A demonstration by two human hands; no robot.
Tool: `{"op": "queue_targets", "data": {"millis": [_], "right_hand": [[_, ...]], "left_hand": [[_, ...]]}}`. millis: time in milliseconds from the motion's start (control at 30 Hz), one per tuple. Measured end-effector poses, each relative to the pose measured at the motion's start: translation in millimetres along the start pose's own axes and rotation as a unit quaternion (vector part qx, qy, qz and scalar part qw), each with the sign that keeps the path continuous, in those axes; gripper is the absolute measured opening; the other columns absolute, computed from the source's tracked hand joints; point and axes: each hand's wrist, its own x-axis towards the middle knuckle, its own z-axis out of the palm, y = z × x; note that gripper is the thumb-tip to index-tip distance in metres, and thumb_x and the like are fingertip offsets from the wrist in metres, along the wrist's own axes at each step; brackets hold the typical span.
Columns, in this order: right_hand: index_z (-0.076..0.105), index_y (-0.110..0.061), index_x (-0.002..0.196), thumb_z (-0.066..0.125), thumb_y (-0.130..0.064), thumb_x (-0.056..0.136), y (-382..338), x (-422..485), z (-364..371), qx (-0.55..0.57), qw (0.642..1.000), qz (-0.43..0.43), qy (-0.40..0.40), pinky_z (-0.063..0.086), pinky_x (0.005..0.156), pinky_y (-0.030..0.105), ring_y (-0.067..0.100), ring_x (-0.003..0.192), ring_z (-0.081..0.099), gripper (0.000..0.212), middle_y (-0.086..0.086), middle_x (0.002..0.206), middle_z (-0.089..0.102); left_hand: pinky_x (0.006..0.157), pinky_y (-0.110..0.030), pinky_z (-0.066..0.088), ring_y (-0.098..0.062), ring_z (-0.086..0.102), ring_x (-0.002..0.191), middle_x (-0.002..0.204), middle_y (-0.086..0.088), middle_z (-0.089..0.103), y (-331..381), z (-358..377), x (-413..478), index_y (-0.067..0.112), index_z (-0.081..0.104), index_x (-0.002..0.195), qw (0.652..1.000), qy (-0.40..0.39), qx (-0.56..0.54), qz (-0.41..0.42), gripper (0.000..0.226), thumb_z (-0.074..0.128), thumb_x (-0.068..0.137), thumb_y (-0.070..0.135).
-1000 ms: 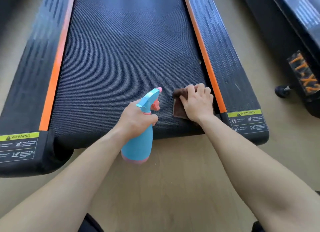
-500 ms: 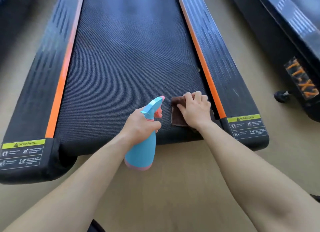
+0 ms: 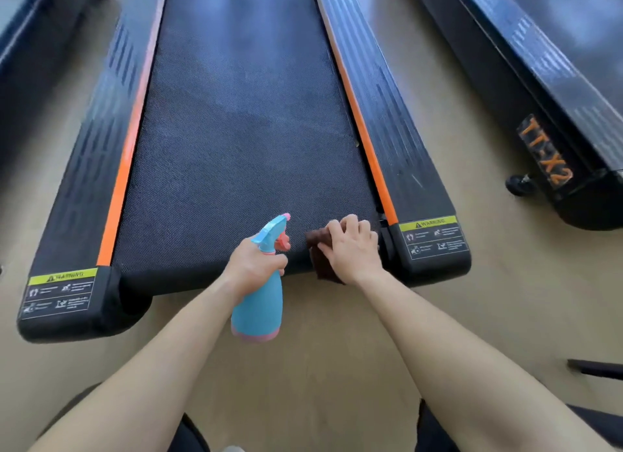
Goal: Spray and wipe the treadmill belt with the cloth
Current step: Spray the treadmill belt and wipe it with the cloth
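**Belt wipe: cloth down at near right corner, sprayer ready**

Head view.
- Left hand (image 3: 256, 266): fingers wrapped tight round the neck of the blue plastic spray bottle w/ pink trigger (image 3: 261, 308). Bottle is upright, nozzle aimed fwd over the belt, body hanging above the tan floor (image 3: 303, 377). Can't tell if a finger is on the trigger.
- Right hand (image 3: 352, 246): fingers bent, close together, clamped over the folded brown cloth (image 3: 320, 266).
- Cloth is pressed on the black textured treadmill belt (image 3: 242, 131) at its near right corner, just beside the black side rail with orange stripe (image 3: 397, 131). Cloth's near edge laps over the belt's rear end.

Doing the step well (my read):
- Only this corner is covered; most of the belt ahead prob. needs doing.
- Mist lightly ahead of the cloth, not onto the rails.
- Wipe in straight overlapping passes across the width, R to L, then work fwd.
- Flatten the palm so the cloth doesn't bunch.
- Keep the cloth edge out of the belt/rail gap.

Writing:
- Yellow-and-black warning label on right end cap (image 3: 433, 237) and its twin on the left (image 3: 60, 291) both read "WARNING" w/ triangle. Pictograms and small print are too small to read.
- Neighbouring black treadmill (image 3: 505, 80) has orange lettering, inverted from here, approx. "TT-X2". Not certain.
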Motion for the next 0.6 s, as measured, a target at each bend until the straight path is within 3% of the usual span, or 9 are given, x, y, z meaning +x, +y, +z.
{"op": "queue_targets", "data": {"millis": [100, 233, 300, 400, 500, 600], "right_hand": [[0.047, -0.023, 0.129, 0.045, -0.055, 0.1, 2.5, 13.6, -5.8, 0.013, 1.0, -0.018, 0.001, 0.036, 0.095, 0.046, 0.034, 0.114, 0.04, 0.043, 0.009, 0.129, 0.042], [0.048, -0.021, 0.127, 0.046, -0.053, 0.1, 5.5, 28.5, -5.4, 0.006, 0.999, -0.028, 0.019, 0.037, 0.094, 0.047, 0.034, 0.113, 0.042, 0.042, 0.01, 0.128, 0.044], [0.049, -0.021, 0.125, 0.047, -0.053, 0.1, 5.0, 25.5, 0.1, -0.002, 0.999, -0.027, 0.042, 0.038, 0.091, 0.047, 0.035, 0.11, 0.043, 0.041, 0.011, 0.126, 0.046], [0.052, -0.019, 0.12, 0.049, -0.051, 0.099, 2.2, 20.7, 7.6, -0.003, 0.998, -0.011, 0.063, 0.038, 0.086, 0.048, 0.036, 0.106, 0.045, 0.039, 0.013, 0.122, 0.048], [0.057, -0.017, 0.112, 0.057, -0.05, 0.095, -0.5, 20.8, 12.1, -0.001, 0.996, -0.007, 0.088, 0.041, 0.082, 0.048, 0.037, 0.101, 0.048, 0.037, 0.014, 0.115, 0.052], [0.06, -0.015, 0.103, 0.065, -0.046, 0.091, -7.0, 22.3, 18.1, -0.002, 0.992, 0.017, 0.123, 0.043, 0.078, 0.048, 0.038, 0.095, 0.051, 0.034, 0.016, 0.108, 0.055]], "left_hand": [[0.078, -0.029, 0.055, -0.016, 0.068, 0.074, 0.09, 0.004, 0.077, 2.4, 6.9, -9.6, 0.03, 0.076, 0.096, 1.0, 0.024, -0.017, -0.005, 0.032, 0.068, 0.069, 0.014], [0.06, -0.006, 0.047, 0.007, 0.063, 0.065, 0.105, 0.008, 0.073, 0.1, 12.5, -14.2, 0.017, 0.074, 0.108, 0.998, 0.043, -0.044, 0.016, 0.037, 0.067, 0.081, -0.008], [0.068, -0.011, 0.05, 0.006, 0.065, 0.074, 0.108, 0.013, 0.074, 1.8, 12.0, -17.0, 0.025, 0.075, 0.106, 0.998, 0.04, -0.05, 0.025, 0.041, 0.069, 0.079, -0.005], [0.083, -0.029, 0.055, -0.008, 0.07, 0.088, 0.107, 0.014, 0.076, 1.5, 9.6, -21.9, 0.036, 0.076, 0.098, 0.997, 0.043, -0.053, 0.02, 0.04, 0.071, 0.072, 0.006], [0.085, -0.028, 0.054, -0.015, 0.07, 0.093, 0.108, 0.014, 0.076, -1.2, 5.2, -32.2, 0.041, 0.073, 0.1, 0.997, 0.056, -0.052, 0.013, 0.043, 0.067, 0.065, 0.015], [0.086, -0.028, 0.053, -0.014, 0.069, 0.097, 0.109, 0.016, 0.075, -8.5, -3.6, -41.8, 0.051, 0.068, 0.099, 0.995, 0.08, -0.059, 0.01, 0.05, 0.067, 0.069, 0.011]]}}
